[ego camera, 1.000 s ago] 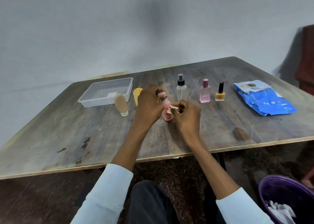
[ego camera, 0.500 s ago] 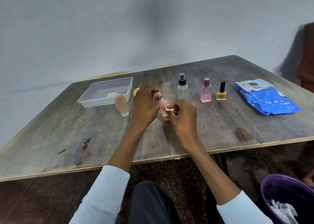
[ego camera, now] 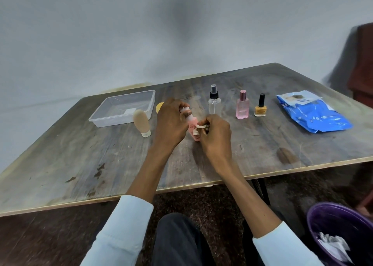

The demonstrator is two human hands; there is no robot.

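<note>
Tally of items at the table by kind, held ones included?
Bottles: 4 (held pink bottle, spray bottle, perfume bottle, nail polish)
Beige tube: 1
Clear tray: 1
Blue wipes pack: 1
Yellow piece, half hidden: 1
White scrap in right hand: 1
Total: 9

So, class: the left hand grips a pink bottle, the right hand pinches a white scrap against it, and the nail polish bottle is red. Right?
Not quite: the head view shows the nail polish bottle is mustard yellow with a black cap, not red. The left hand does grip the pink bottle, and the right hand pinches the white scrap against it.
</note>
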